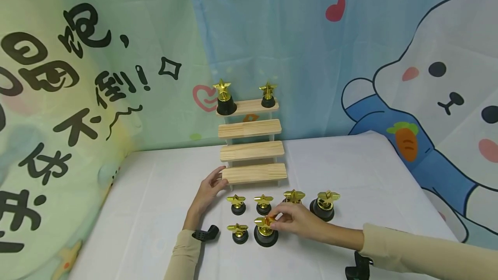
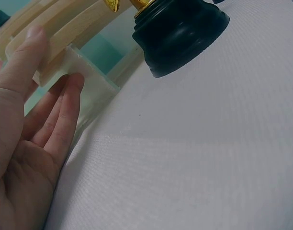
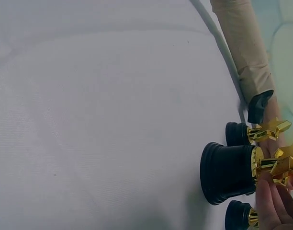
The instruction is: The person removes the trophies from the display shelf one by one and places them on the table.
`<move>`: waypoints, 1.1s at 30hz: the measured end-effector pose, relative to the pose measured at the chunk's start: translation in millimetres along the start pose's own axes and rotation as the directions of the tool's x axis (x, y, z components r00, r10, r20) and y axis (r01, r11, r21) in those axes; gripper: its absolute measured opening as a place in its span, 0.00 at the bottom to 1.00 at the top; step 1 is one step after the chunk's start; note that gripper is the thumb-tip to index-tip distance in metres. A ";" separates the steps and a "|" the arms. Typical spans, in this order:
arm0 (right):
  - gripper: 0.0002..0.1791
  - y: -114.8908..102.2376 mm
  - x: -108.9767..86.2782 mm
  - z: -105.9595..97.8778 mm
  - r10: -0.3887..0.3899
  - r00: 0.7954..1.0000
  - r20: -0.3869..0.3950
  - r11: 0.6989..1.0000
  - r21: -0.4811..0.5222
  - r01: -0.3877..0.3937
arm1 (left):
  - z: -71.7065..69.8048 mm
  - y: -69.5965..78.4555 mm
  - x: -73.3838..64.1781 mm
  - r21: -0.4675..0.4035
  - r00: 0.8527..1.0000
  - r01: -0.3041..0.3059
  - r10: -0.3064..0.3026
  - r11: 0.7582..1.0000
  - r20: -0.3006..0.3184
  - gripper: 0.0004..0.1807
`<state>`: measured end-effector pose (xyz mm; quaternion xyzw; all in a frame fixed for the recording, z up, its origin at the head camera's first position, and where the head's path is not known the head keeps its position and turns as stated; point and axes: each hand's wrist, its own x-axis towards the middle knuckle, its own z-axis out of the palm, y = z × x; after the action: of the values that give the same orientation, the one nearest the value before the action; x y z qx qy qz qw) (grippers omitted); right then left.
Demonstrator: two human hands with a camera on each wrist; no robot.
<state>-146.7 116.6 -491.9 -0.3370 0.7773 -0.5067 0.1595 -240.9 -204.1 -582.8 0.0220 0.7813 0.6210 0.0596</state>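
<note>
At the lowest step's left end, my left hand point(image 1: 208, 188) holds the wooden tiered stand point(image 1: 254, 173). In the left wrist view its thumb lies on the wood and its fingers reach to the clear side support point(image 2: 89, 72). My right hand point(image 1: 298, 220) pinches the gold star of a large trophy point(image 1: 266, 238) with a black base, in the front row. Beside that trophy is a small trophy point(image 1: 240, 236). Behind are two more small ones, a larger trophy point(image 1: 327, 207) and another point(image 1: 294, 195) partly hidden by my right hand.
On the stand's top step are a large trophy point(image 1: 226, 102) at the left and a smaller one point(image 1: 268, 97) at the right. A white cloth point(image 1: 128, 211) covers the table. Behind it hangs a printed backdrop point(image 1: 249, 33).
</note>
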 end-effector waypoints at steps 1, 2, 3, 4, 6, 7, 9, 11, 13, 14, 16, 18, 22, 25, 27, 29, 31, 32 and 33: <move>0.14 0.3 -0.2 0.3 0.000 1.000 0.003 1.000 0.009 0.000 | 0.1 0.0 -0.1 0.002 1.000 -0.002 0.002 1.000 -0.001 0.29; 0.14 0.5 -0.4 0.6 0.003 1.000 0.005 1.000 0.017 -0.003 | 0.1 0.0 -0.3 0.003 1.000 -0.004 0.004 1.000 0.000 0.29; 0.14 0.7 -0.5 0.9 0.004 1.000 0.008 1.000 0.022 -0.004 | 0.2 0.1 -0.5 0.004 1.000 -0.005 0.005 1.000 0.000 0.29; 0.14 0.8 -0.6 1.2 0.008 1.000 0.010 1.000 0.025 -0.008 | 0.3 0.2 -1.0 0.008 1.000 -0.013 0.013 1.000 0.000 0.30; 0.14 0.6 -0.8 1.5 0.013 1.000 0.013 1.000 0.014 -0.013 | 0.5 0.3 -1.4 0.008 1.000 -0.013 0.013 1.000 0.000 0.30; 0.14 0.5 -1.0 1.5 0.012 1.000 0.016 1.000 0.007 -0.013 | 0.6 0.3 -1.7 0.008 1.000 -0.012 0.012 1.000 0.001 0.30; 0.14 -0.5 -1.5 1.2 0.007 1.000 0.021 1.000 -0.015 -0.007 | 0.8 0.4 -2.2 0.004 1.000 -0.009 0.009 1.000 0.002 0.30; 0.15 -2.3 -2.6 0.4 0.006 1.000 0.023 0.999 -0.040 -0.005 | 1.0 0.6 -2.4 -0.002 1.000 -0.004 0.004 1.000 0.003 0.30; 0.16 -4.7 -4.0 -1.3 0.007 1.000 0.022 0.998 -0.059 -0.005 | 1.2 1.0 -2.8 -0.004 1.000 -0.007 0.007 1.000 0.004 0.30; 0.16 -6.2 -4.9 -2.5 0.007 1.000 0.018 0.997 -0.070 -0.006 | 1.2 1.3 -3.0 -0.005 1.000 -0.007 0.007 1.000 0.004 0.30; 0.17 -10.1 -6.5 -5.3 0.012 1.000 0.006 0.995 -0.097 -0.011 | 1.3 1.6 -3.4 -0.004 1.000 -0.010 0.010 1.000 0.004 0.30; 0.17 -14.3 -7.9 -8.7 0.008 1.000 -0.004 0.992 -0.123 -0.008 | 1.4 2.1 -3.8 -0.006 1.000 -0.006 0.006 1.000 0.005 0.30; 0.15 -23.2 -8.7 -15.3 -0.019 1.000 -0.017 0.983 -0.180 0.016 | 0.9 2.2 -3.8 -0.010 1.000 0.002 -0.002 1.000 0.014 0.30; 0.14 -29.0 -6.4 -19.4 -0.043 0.998 -0.037 0.975 -0.222 0.034 | 0.3 2.8 -3.3 -0.008 1.000 0.001 -0.001 1.000 0.013 0.31; 0.12 -32.0 -3.0 -22.0 -0.064 0.996 -0.059 0.967 -0.251 0.048 | -0.1 3.5 -2.7 -0.005 1.000 0.001 -0.001 1.000 0.010 0.31; 0.11 -35.1 1.9 -25.3 -0.079 0.994 -0.074 0.961 -0.271 0.056 | -0.1 3.9 -1.9 -0.003 1.000 -0.001 0.001 1.000 0.006 0.31; 0.11 -38.7 8.5 -30.0 -0.086 0.992 -0.088 0.957 -0.283 0.058 | 0.1 3.7 -1.4 -0.004 1.000 0.001 -0.001 1.000 0.005 0.32; 0.10 -41.0 12.4 -33.2 -0.083 0.992 -0.093 0.958 -0.280 0.054 | 0.3 3.5 -1.4 -0.003 1.000 0.001 -0.001 1.000 0.005 0.32; 0.10 -43.5 17.0 -37.0 -0.076 0.992 -0.100 0.960 -0.275 0.045 | 0.6 3.0 -1.4 -0.002 1.000 -0.001 0.001 1.000 0.005 0.31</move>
<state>-165.0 118.9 -435.2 -0.3510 0.8364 -0.4176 0.0531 -239.6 -203.1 -579.9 0.0239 0.7803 0.6219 0.0614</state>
